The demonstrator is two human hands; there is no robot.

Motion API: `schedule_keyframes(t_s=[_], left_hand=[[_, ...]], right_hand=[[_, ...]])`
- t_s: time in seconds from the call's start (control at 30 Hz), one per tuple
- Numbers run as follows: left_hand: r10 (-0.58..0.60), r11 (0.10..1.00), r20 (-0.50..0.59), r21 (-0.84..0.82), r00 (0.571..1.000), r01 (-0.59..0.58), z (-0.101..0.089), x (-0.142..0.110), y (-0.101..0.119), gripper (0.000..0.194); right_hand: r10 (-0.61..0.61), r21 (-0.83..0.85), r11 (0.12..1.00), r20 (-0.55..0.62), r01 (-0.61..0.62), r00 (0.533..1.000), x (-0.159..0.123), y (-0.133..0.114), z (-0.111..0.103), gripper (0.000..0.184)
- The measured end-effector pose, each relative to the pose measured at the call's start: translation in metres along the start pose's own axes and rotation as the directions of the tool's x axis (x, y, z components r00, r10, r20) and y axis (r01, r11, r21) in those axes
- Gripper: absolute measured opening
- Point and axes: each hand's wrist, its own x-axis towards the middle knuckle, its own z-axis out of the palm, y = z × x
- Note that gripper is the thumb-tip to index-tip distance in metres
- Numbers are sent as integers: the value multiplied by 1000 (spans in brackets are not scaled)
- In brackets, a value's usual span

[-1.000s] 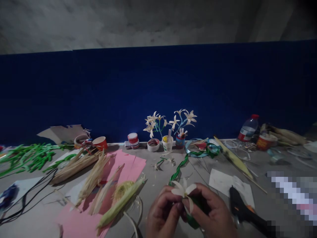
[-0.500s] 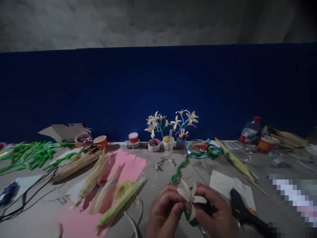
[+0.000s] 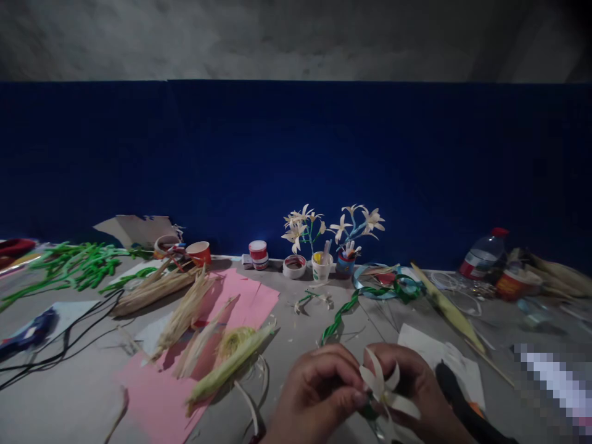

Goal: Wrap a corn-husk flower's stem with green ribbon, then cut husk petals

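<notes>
Both my hands work together at the bottom centre on a small cream husk flower (image 3: 383, 388) with a green wrapped stem. My left hand (image 3: 314, 394) pinches it at the base of the petals, fingers closed. My right hand (image 3: 423, 391) is closed behind and below the flower, holding its stem. A twisted green ribbon (image 3: 340, 316) lies on the table just beyond my hands.
A black glue gun (image 3: 462, 401) lies right of my hands on white paper (image 3: 425, 342). Corn husks (image 3: 185, 311) and a corn cob (image 3: 231, 364) rest on pink paper (image 3: 240, 302). Finished flowers (image 3: 333, 225) in cups, tape rolls and a water bottle (image 3: 483, 256) line the blue wall. Green stems (image 3: 69, 268) lie far left.
The flower has turned in my hands and sits lower and further right. The view has shifted, so the table items appear slightly right and up.
</notes>
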Motion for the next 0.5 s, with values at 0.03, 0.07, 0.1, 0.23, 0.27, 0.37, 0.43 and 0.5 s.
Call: schedule_keyframes(t_s=[0.03, 0.07, 0.1, 0.23, 0.27, 0.37, 0.43, 0.5], left_hand=[[-12, 999, 1, -30, 1000, 12, 0, 1, 1, 12], [-22, 998, 0, -50, 1000, 22, 1, 2, 1, 11], [-27, 998, -3, -61, 1000, 27, 1, 3, 1, 11], [-58, 993, -3, -104, 998, 58, 1, 5, 1, 14], [-78, 989, -6, -130, 997, 76, 2, 4, 0, 14], [-120, 968, -34, -224, 992, 110, 5, 1, -4, 14], [-121, 958, -64, -267, 991, 100, 7, -2, -9, 15], [-104, 958, -101, -277, 989, 72, 8, -3, -13, 17]], right_hand=[[11, 4, 1000, 11, -11, 1000, 2, 0, -2, 22], [25, 8, 1000, 14, -25, 1000, 3, 0, -3, 24], [37, 5, 999, 20, -37, 999, 4, 0, -4, 26], [63, -6, 998, 16, -63, 998, 4, 2, -5, 32], [63, -8, 998, 11, -63, 998, 4, 3, -5, 34], [39, -11, 999, -20, -39, 999, 5, 6, -4, 40], [16, -7, 1000, -42, -16, 999, 6, 8, -4, 44], [10, -4, 1000, -58, -11, 998, 5, 9, -2, 45]])
